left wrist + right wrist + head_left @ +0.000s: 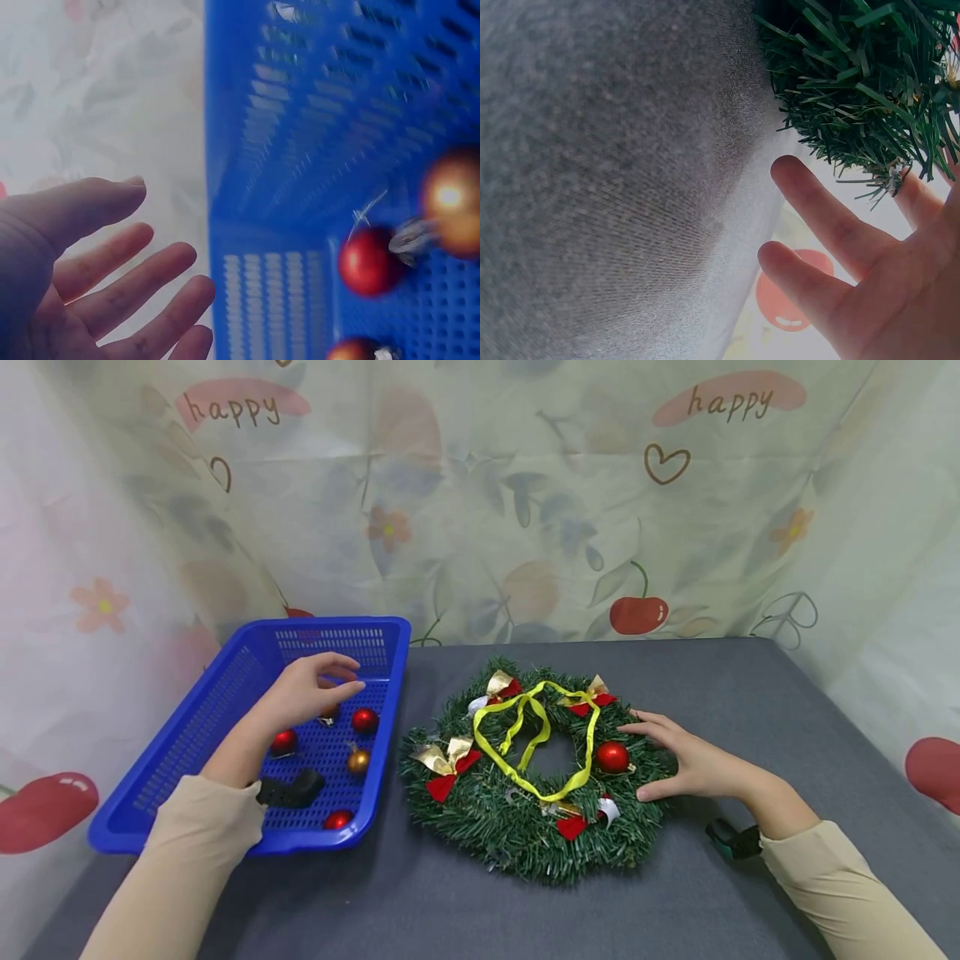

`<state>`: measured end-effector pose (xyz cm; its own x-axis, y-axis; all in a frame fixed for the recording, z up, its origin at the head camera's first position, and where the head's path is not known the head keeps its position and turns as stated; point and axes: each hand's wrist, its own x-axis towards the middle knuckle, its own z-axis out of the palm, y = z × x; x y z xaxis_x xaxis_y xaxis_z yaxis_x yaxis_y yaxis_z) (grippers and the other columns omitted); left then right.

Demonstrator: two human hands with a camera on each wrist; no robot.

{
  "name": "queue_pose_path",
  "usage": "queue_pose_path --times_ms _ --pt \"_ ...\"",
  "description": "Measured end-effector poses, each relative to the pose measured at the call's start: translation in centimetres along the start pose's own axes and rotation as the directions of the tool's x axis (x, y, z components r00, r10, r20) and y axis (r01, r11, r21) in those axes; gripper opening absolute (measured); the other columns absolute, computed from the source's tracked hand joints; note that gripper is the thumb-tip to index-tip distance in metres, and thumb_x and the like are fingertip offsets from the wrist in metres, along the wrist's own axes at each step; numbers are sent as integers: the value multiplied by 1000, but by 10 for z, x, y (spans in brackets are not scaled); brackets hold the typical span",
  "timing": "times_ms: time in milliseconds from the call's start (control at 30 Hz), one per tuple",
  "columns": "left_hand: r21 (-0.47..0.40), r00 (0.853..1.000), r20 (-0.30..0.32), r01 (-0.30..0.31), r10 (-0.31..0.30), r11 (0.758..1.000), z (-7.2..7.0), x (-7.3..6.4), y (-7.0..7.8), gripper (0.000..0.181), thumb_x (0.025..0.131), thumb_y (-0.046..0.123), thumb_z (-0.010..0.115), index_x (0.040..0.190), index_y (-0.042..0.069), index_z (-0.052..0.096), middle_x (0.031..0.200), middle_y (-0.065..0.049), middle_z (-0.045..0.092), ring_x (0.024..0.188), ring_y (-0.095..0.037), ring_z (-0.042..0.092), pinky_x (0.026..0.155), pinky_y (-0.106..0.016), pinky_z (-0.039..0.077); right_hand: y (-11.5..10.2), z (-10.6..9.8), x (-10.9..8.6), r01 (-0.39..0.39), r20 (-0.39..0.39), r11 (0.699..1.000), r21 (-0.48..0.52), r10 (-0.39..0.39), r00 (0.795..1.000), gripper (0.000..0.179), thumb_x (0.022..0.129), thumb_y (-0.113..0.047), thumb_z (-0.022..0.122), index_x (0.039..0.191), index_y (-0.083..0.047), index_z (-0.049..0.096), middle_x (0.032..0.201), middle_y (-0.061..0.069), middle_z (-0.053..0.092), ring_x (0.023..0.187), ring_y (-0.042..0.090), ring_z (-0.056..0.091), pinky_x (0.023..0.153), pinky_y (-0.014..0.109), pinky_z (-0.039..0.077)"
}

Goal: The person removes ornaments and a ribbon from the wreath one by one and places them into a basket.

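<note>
My left hand (309,689) hovers over the blue plastic basket (330,622), its fingers loosely bent. Nothing lies between the thumb and fingers in the left wrist view. Red ball ornaments (364,720) and a gold one (358,762) lie on the basket floor below it. To the right, a green tinsel wreath (480,814) lies on the table, with red-and-gold bows (441,788) and a red ball (612,757) on it. A yellow ribbon (592,735) loops over its centre. My right hand (693,764) spreads its fingers at the wreath's right edge.
Grey cloth (465,910) covers the table. A curtain (480,527) printed with cherries and flowers hangs behind and at both sides. Black wrist straps (292,789) sit on both wrists, the left one low over the basket.
</note>
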<state>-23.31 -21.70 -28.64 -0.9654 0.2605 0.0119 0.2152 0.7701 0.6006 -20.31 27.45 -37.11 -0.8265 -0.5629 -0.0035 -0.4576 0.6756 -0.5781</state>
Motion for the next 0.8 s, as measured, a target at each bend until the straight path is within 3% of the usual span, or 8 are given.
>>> queue_pose_path --times_ms 233,467,633,800 --pt "-27 994 -17 -108 108 994 12 -7 36 38 93 27 58 125 8 55 122 -17 61 109 -35 60 87 -46 52 -1 0 0 0 0 1000 4 0 1000 77 76 -34 76 140 -11 39 152 25 16 133 47 25 97 64 35" --pt "-62 970 19 -240 242 969 34 -15 76 32 91 24 60 122 13 58 120 -8 63 106 -26 63 89 -43 51 -2 0 -1 -1 -1 1000 8 1 1000 77 76 -34 76 140 -11 39 152 25 16 134 47 25 97 64 35" --pt "-81 943 87 -314 320 946 53 -20 100 32 91 25 60 122 15 59 122 -5 63 107 -23 62 95 -42 49 -1 0 0 -1 0 1000 7 1 1000 77 76 -34 76 140 -12 39 152 24 16 134 47 25 96 64 35" --pt "-100 902 146 -395 407 913 76 -19 118 30 91 23 60 120 14 60 121 -5 63 106 -21 62 96 -41 48 0 0 0 -2 1 1000 3 2 1000 77 76 -34 76 140 -12 39 152 23 16 134 46 26 96 64 36"
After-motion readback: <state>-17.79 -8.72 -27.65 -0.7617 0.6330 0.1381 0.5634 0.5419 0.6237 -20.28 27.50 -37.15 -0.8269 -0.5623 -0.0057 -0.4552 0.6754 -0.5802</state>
